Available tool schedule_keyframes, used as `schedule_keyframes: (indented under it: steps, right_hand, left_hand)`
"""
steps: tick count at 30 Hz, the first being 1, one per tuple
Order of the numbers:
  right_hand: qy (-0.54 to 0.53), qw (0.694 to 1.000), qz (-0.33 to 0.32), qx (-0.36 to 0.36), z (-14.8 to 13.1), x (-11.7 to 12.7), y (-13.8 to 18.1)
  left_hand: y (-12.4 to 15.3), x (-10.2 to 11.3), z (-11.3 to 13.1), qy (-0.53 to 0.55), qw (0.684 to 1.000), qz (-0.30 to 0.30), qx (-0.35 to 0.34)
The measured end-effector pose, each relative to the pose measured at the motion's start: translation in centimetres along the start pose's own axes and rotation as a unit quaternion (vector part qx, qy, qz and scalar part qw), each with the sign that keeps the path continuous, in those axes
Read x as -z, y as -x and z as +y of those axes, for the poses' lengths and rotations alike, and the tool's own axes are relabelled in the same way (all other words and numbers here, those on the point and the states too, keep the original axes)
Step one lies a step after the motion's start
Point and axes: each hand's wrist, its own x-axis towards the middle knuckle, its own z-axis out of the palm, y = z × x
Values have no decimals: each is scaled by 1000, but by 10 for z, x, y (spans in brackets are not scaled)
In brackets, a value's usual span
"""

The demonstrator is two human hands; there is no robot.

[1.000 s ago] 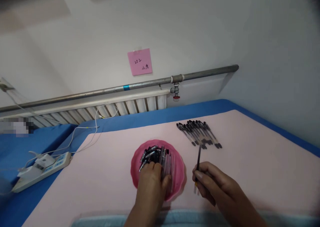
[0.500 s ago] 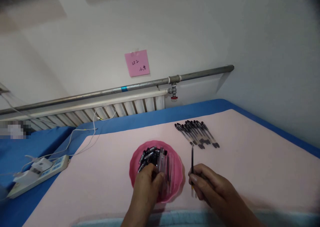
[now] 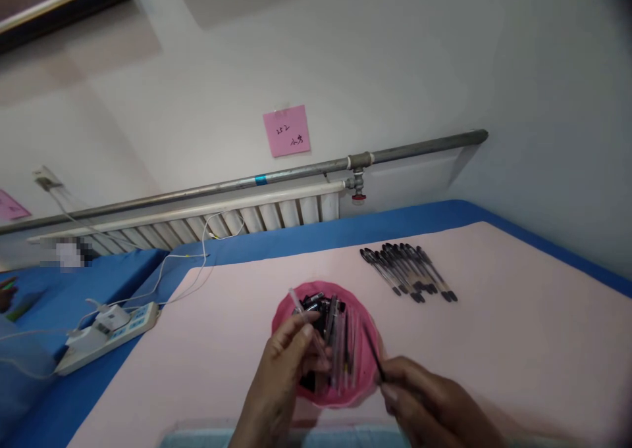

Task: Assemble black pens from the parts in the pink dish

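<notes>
My left hand (image 3: 284, 362) pinches a clear pen barrel (image 3: 297, 301) over the pink bowl (image 3: 364, 375); the barrel leans up to the left. To the right, my right hand (image 3: 427, 395) is closed on a thin dark pen refill (image 3: 373, 347), slightly blurred, its upper end pointing toward the bowl. Inside the bowl lie black pen caps (image 3: 313, 299), partly hidden by my left hand, and more clear barrels (image 3: 338, 352) and refills. The barrel and the refill are apart.
Several capped black pens (image 3: 405, 269) lie in a row on the pink mat (image 3: 518, 316), beyond my right hand. At the left are a power strip (image 3: 111, 336) with plugged-in chargers and loose white cables. A radiator (image 3: 276, 214) and pipe run along the wall. A person's hand (image 3: 7, 295) shows at the far left.
My left hand has lifted a clear barrel from the bowl. The refill in my right hand has tilted from upright toward the bowl. The whole view has shifted a little.
</notes>
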Motion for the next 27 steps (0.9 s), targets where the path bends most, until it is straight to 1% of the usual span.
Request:
schedule_keyframes:
  steps: [2, 4, 6, 8, 10, 13, 16, 20, 24, 27]
  right_hand:
    - [-105, 993, 37, -30, -1, 6, -5]
    - [-224, 969, 99, -25, -4, 11, -7]
    - [-309, 937, 163, -1, -7, 15, -9]
    - [-350, 915, 201, 19, -9, 17, -9]
    - [-366, 908, 202, 32, -11, 19, -8]
    - [-357, 916, 178, 41, -13, 20, -5]
    - [-341, 923, 169, 51, -16, 18, -3]
    - [-344, 922, 170, 51, -19, 16, 0]
    - [-346, 922, 168, 49, -19, 17, 0]
    - [-351, 921, 161, 52, -19, 18, 0]
  left_hand:
    - [7, -4, -2, -81, 994, -70, 19]
    - [13, -8, -5, -150, 980, -122, 46]
    - [17, -11, -7, -201, 969, -139, 45]
    - [18, -14, -8, -245, 959, -139, 26]
    - [18, -15, -9, -296, 945, -139, -3]
    - [17, -16, -6, -365, 915, -165, -54]
    - [17, -17, -4, -389, 898, -195, -67]
    - [18, -17, -4, -395, 892, -208, -70]
    - [18, -17, -5, -375, 901, -209, -62]
    - [18, -17, -6, -374, 902, -208, -62]
